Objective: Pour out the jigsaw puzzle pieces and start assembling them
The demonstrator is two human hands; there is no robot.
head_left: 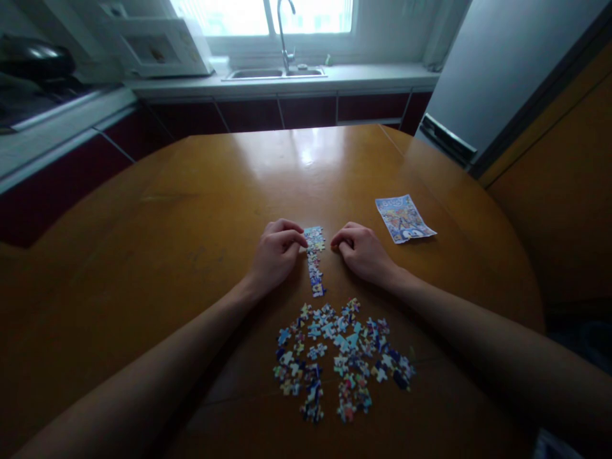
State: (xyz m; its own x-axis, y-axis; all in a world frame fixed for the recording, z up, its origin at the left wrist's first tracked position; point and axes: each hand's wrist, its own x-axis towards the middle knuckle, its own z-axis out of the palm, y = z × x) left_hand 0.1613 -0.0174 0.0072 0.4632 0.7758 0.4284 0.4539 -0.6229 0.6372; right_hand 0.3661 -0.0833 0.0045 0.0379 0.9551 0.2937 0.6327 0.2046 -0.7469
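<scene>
A narrow joined section of jigsaw puzzle (314,260) lies on the wooden table, wider at its far end. My left hand (280,252) is closed at the section's upper left edge, with thumb and index fingertips against it. Just to the right, apart from the puzzle, my right hand (361,250) rests on the table with fingers curled into a pinch. Whatever those fingertips hold, if anything, is too small to make out. Nearer to me, many loose jigsaw pieces (352,341) lie in a spread heap between my forearms.
A printed picture sheet (405,218) with creased edges lies right of my right hand. The round wooden table (210,185) fills most of the view. Beyond it are a counter with a sink (258,74), a white box-shaped appliance (157,48), and a fridge (511,70).
</scene>
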